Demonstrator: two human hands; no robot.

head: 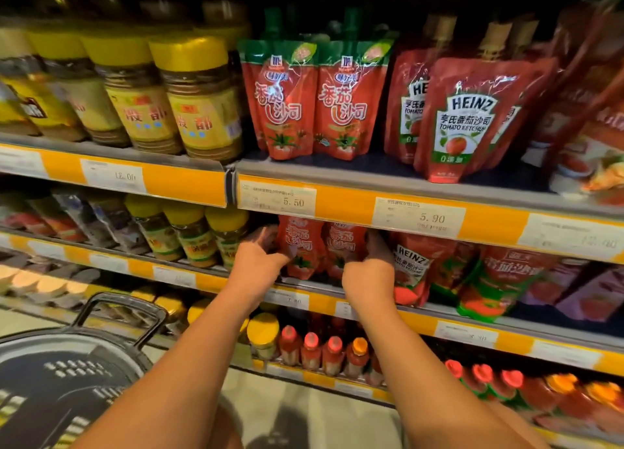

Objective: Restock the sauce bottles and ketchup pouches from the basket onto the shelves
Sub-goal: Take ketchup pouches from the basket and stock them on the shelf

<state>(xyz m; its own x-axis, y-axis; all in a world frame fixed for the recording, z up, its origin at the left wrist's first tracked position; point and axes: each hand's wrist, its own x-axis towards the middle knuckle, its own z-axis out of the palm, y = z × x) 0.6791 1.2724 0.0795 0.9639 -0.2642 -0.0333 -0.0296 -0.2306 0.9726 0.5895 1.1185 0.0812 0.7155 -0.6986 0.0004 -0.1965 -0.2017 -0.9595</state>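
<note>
Pouches: I am squaring up two red McCormick ketchup pouches (305, 249) on the middle shelf (449, 310), centre of the frame, standing upright under the 5.50 price tag (277, 198).
Axis: their long axis is running up and down, spouts hidden behind the shelf edge above.
Left hand (258, 263): I am pressing it against the left flank of the left pouch, fingers curling round its edge.
Right hand (366, 273): I am reaching it in at the right flank of the right pouch; the fingers are going out of sight behind it, so I probably am gripping, but I cannot tell.
Nearer hand: both are touching, the pair lying between them.
Look: glossy red film, tomato picture low down, soft and slightly creased.
Neighbours: Heinz pouches (410, 269) are standing just beside, to the right.
Basket (67, 381): it is sitting at lower left, dark, handle up.
</note>
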